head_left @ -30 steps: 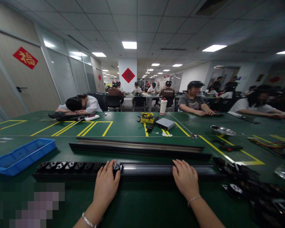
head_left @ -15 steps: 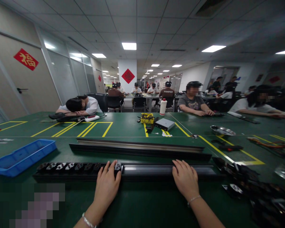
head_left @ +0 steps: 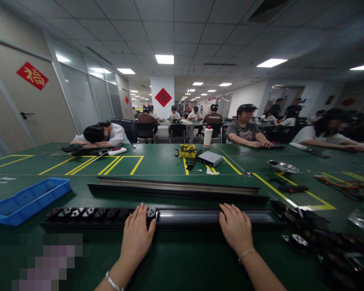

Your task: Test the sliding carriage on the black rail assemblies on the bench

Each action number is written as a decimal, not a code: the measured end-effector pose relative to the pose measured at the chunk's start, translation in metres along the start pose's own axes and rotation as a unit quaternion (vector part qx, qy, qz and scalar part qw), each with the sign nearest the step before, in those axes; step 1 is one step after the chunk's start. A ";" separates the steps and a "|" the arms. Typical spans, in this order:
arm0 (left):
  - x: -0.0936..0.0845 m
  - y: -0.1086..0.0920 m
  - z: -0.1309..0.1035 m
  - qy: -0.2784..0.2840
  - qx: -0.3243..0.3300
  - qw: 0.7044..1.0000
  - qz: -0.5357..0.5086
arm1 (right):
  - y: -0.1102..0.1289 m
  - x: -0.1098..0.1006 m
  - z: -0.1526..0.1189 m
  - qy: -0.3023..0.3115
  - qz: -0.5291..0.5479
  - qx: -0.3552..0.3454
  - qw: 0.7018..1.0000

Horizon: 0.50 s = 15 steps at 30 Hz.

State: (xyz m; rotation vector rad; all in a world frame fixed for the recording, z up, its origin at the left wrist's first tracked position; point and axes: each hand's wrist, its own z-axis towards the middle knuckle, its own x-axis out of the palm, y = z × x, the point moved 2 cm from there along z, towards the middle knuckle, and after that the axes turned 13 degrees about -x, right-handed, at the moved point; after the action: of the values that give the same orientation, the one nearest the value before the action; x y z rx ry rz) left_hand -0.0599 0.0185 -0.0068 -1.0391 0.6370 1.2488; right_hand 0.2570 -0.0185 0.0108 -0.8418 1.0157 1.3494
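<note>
A long black channel-shaped rail (head_left: 188, 217) lies across the green table in front of me. Its left half carries a row of small black blocks with grey patterned tops, like socket modules (head_left: 89, 212); the right half shows a smooth, shiny inner face. My left hand (head_left: 138, 232) rests palm down over the row's right end, fingers stretched across the rail, beside the last block (head_left: 151, 213). Farther right, my right hand (head_left: 237, 228) lies with its fingers extended over the bare stretch of the rail. Neither hand is wrapped round anything; the fingertips' undersides are hidden.
Behind the rail lies a second black profile (head_left: 176, 189). A blue tray (head_left: 30, 202) stands at left, and a heap of black parts (head_left: 327, 238) at right. Farther back are a grey box (head_left: 210, 158), a metal bowl (head_left: 283, 167), a bottle (head_left: 208, 137) and seated people.
The left fingers have drawn slightly closer together. Both hands otherwise stay in place on the rail, and the view shifts very slightly.
</note>
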 end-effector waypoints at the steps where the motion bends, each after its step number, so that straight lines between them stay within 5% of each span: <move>1: 0.000 0.000 0.000 -0.003 -0.001 1.000 0.009 | 0.000 0.000 0.000 0.001 0.002 0.000 1.000; 15: 0.003 0.005 0.002 0.021 0.030 0.999 0.017 | 0.002 -0.003 -0.001 -0.005 -0.005 -0.001 1.000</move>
State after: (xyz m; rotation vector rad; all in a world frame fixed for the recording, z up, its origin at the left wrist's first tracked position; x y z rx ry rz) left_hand -0.0639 0.0215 -0.0100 -1.0104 0.7231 1.2324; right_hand 0.2546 -0.0201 0.0136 -0.8397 1.0014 1.3459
